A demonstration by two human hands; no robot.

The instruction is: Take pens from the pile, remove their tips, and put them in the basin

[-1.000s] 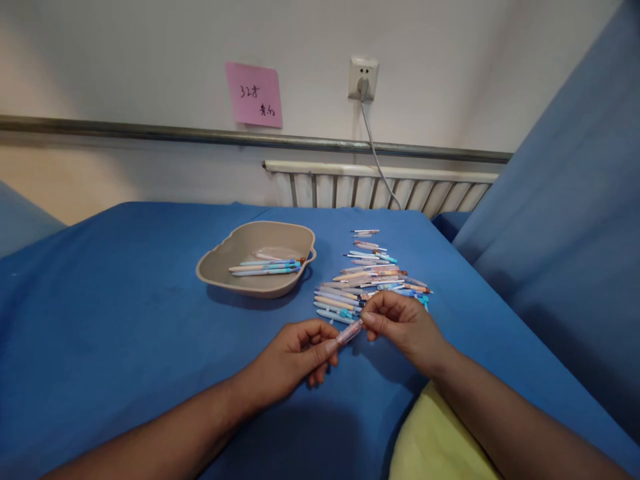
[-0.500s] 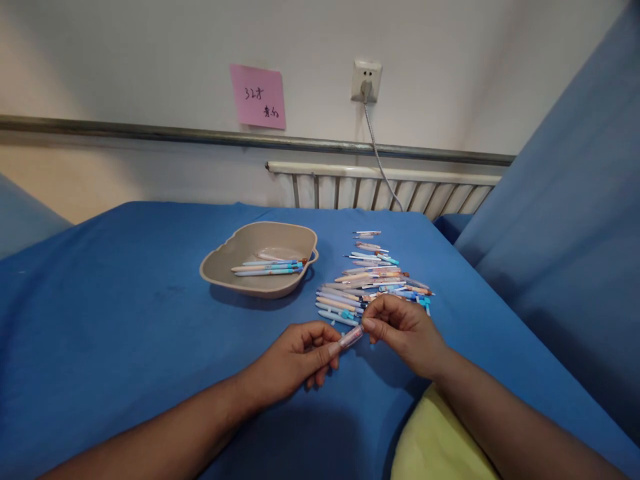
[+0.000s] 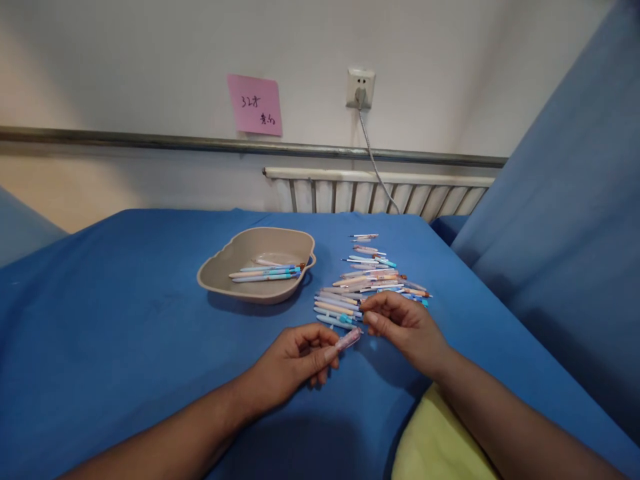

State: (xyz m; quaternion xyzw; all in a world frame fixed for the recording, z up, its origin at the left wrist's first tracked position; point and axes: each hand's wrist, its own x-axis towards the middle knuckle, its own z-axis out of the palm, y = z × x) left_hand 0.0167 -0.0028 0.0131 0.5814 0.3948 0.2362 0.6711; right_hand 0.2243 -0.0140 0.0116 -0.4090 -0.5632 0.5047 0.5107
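Observation:
My left hand (image 3: 305, 357) pinches a pinkish see-through pen barrel (image 3: 349, 339) between thumb and fingers, its free end pointing up and right. Just beyond that end is my right hand (image 3: 407, 331), thumb and forefinger brought together. Whatever they hold, if anything, is too small to make out. Behind both hands lies a spread of pen parts (image 3: 340, 308), with pale blue, peach and lilac barrels and thin refills. The right hand covers some of them.
A beige basin (image 3: 255, 293) with several assembled-looking pens (image 3: 265, 273) stands left of the pile on the blue cloth (image 3: 125, 320). Yellow fabric (image 3: 440, 440) is under my right forearm. A corded socket (image 3: 361, 89) and a radiator (image 3: 380, 190) are at the wall; a blue curtain (image 3: 565, 200) hangs right.
The right fingertips have come away from the end of the pen barrel, leaving a small gap. The left hand still holds the barrel. The view has tilted slightly.

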